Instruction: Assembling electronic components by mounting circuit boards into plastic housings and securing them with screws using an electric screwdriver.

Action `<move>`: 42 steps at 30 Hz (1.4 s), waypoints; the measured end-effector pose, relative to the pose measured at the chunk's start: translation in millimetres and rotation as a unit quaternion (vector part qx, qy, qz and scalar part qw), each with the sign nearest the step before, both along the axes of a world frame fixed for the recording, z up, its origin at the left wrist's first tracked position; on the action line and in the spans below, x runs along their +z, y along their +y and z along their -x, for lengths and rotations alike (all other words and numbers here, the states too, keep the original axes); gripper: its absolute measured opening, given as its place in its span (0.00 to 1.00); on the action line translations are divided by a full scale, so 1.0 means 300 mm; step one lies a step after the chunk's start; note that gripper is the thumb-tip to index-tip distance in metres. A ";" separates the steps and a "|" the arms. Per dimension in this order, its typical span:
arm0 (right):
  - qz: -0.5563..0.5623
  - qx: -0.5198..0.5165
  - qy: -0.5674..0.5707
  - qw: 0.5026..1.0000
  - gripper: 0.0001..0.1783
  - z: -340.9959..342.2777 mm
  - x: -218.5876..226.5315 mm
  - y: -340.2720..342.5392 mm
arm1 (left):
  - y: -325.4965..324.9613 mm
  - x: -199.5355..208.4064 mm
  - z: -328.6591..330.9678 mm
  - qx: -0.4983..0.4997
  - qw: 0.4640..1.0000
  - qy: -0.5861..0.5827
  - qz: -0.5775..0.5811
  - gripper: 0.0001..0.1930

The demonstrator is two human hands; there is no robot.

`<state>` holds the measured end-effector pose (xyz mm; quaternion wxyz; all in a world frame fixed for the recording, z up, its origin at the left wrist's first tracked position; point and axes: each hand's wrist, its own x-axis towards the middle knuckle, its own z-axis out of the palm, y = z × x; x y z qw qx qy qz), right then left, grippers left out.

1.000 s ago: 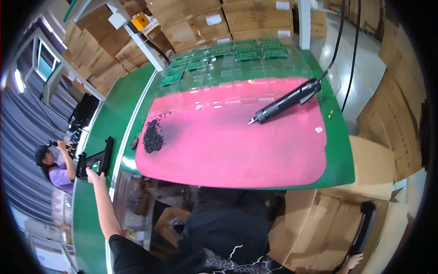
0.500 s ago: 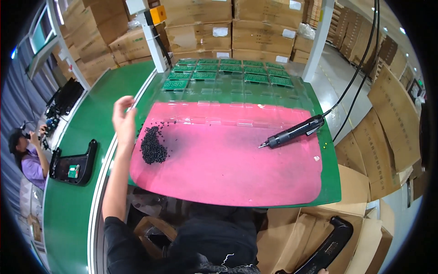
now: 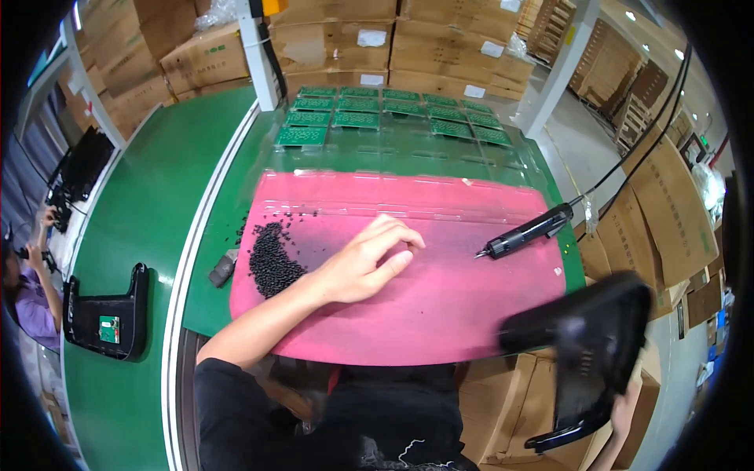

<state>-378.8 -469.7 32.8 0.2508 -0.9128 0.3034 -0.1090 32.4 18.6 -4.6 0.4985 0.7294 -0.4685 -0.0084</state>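
My left hand (image 3: 369,263) hovers over the pink mat (image 3: 440,314), its fingers loosely bent, the thumb apart from them and nothing visible in them. Beside its forearm lies a heap of small black screws or similar pieces (image 3: 273,259). At the lower right, my right hand (image 3: 624,408) grips a black U-shaped plastic housing (image 3: 585,353), blurred by motion, with one end over the mat's corner. Part of that hand is hidden behind the housing. A black electric screwdriver (image 3: 526,232) rests on the mat's right side, its tip pointing left.
Several green circuit boards (image 3: 357,119) sit in a clear plastic tray (image 3: 393,161) beyond the mat. On the green surface at left lies another black housing (image 3: 106,314) holding a small board (image 3: 110,329). An open carton (image 3: 503,404) stands below right. A co-worker (image 3: 39,290) is at far left.
My left hand has come down from the left edge to over the middle of the mat. My right hand has lifted the black housing out of the carton area. The view has shifted slightly.
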 end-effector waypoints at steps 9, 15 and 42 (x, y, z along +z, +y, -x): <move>-0.038 0.427 0.046 0.902 0.21 -1.106 0.182 0.613 | 0.080 -0.038 0.003 0.184 0.971 -0.054 -0.142 0.33; 0.190 0.597 -0.132 0.768 0.28 -1.582 0.056 1.056 | 0.069 -0.100 -0.041 0.205 0.958 -0.133 -0.148 0.13; 0.276 0.613 -0.279 0.686 0.33 -1.634 0.057 1.138 | 0.107 0.048 -0.068 0.435 0.854 -0.285 0.010 0.34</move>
